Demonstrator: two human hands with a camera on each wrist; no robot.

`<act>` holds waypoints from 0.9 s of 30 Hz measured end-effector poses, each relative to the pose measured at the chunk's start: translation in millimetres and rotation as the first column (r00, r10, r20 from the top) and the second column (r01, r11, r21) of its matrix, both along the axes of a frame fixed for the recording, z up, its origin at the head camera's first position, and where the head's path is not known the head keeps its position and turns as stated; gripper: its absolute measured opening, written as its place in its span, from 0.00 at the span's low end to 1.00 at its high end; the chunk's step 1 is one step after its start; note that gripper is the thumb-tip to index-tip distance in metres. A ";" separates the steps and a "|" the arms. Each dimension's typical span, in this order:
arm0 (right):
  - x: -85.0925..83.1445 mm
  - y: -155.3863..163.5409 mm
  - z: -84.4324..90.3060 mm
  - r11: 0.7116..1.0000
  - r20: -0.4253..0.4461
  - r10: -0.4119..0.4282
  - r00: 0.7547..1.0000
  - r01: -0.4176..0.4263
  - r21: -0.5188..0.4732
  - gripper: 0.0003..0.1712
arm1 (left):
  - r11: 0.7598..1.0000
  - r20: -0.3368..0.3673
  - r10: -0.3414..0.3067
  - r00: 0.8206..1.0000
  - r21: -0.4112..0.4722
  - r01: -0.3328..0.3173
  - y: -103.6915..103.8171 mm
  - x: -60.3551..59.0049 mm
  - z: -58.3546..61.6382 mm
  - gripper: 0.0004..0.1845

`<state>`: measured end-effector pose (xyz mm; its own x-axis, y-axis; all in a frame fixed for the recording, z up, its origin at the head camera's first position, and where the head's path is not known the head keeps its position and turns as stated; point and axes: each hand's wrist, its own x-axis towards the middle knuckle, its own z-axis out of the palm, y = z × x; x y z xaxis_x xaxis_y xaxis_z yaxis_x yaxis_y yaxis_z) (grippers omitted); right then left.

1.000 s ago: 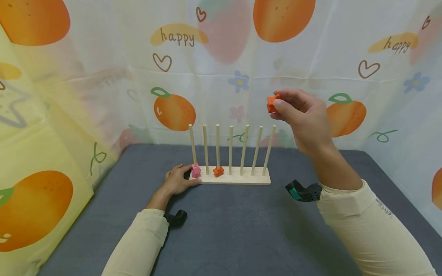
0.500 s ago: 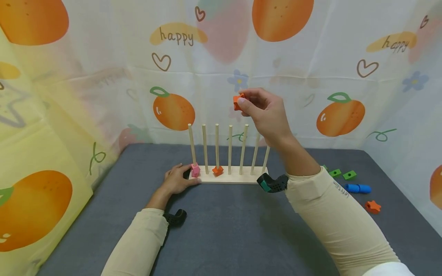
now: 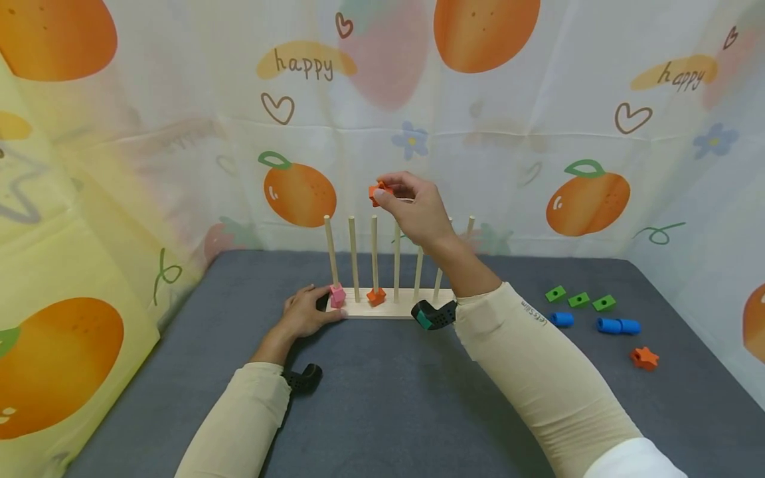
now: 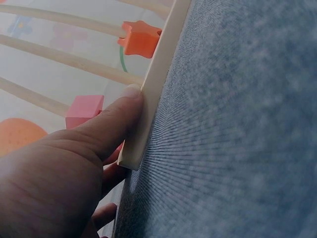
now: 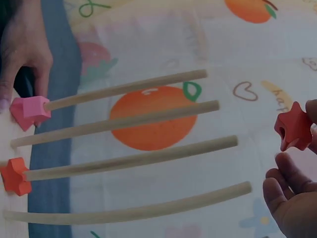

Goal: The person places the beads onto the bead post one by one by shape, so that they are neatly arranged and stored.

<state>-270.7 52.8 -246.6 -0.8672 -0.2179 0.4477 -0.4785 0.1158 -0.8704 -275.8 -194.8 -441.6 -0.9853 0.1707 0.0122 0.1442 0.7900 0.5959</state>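
Note:
A wooden peg board [image 3: 388,309] with several upright pegs stands on the table. My left hand [image 3: 306,313] grips its left end, the thumb [image 4: 121,106] on the front edge and other fingers partly hidden behind. On the leftmost peg sits a pink block-shaped bead [image 3: 337,297], and an orange star bead [image 5: 16,176] lies at the foot of the third peg. Above that third peg, my right hand [image 3: 417,209] pinches another orange star bead [image 5: 295,127] between thumb and fingers. The held bead is apart from the peg tips, its hole showing in the right wrist view.
Right of the board lie several green block beads [image 3: 578,300], blue cylinder beads [image 3: 618,326] and a loose orange star bead [image 3: 645,358] on the dark grey cloth [image 3: 370,411]. A printed curtain [image 3: 490,133] hangs behind the table. My right forearm hides the board's right end.
My right hand has carried the orange star bead leftward, from beyond the rightmost peg to above the third peg, dipping slightly lately. The left hand stays on the board.

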 end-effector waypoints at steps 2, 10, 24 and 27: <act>-1.9 -2.6 -4.3 1.000 0.012 0.008 1.000 -0.008 0.025 0.16 | 1.000 -0.004 -0.003 1.000 0.001 0.003 0.3 0.3 -0.2 0.42; -7.8 -8.8 -20.1 0.999 0.063 -0.008 0.998 0.004 0.051 0.16 | 1.000 -0.016 -0.009 1.000 -0.001 0.009 0.5 1.4 -1.1 0.42; -11.3 -15.6 -53.5 0.994 0.177 -0.044 0.983 0.061 -0.088 0.20 | 1.000 -0.014 -0.006 1.000 -0.002 0.006 0.2 1.2 -2.2 0.42; -10.7 -18.1 -64.1 0.988 0.186 -0.052 0.981 0.078 -0.135 0.21 | 1.000 -0.007 -0.003 1.000 -0.001 0.003 0.1 1.0 -2.1 0.42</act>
<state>-281.4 34.7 -310.7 -0.9471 -0.1046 0.3036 -0.3063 0.0113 -0.9519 -274.9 -194.6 -443.7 -0.9846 0.1739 0.0188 0.1509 0.7900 0.5943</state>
